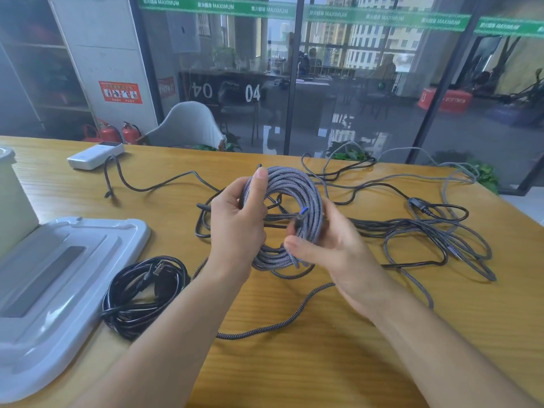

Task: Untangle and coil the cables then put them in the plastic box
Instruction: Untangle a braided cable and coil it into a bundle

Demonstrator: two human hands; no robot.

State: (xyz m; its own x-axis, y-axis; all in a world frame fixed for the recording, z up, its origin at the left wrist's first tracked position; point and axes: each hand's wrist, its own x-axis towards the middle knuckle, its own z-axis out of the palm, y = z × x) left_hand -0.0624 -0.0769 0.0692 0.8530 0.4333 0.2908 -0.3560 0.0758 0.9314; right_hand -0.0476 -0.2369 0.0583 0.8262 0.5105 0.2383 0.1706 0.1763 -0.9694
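Grey braided cable coil, held above mid-counter, left hand gripping its left rim, right hand pinching plug end against loops; probably light, limp, springy; best grasped across all turns.

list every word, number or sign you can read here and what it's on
"MAXIMUM": repeated in white along the green strip across the glass wall; the characters before it are too blurred to read.
"04": white digits on the glass, with a mirrored copy to the left.
"SOFTBOX": on the red box behind the glass, faint.
Red wall notice: pictograms and text too small to read.
Nothing readable on the cables, the white lid or the power bank.
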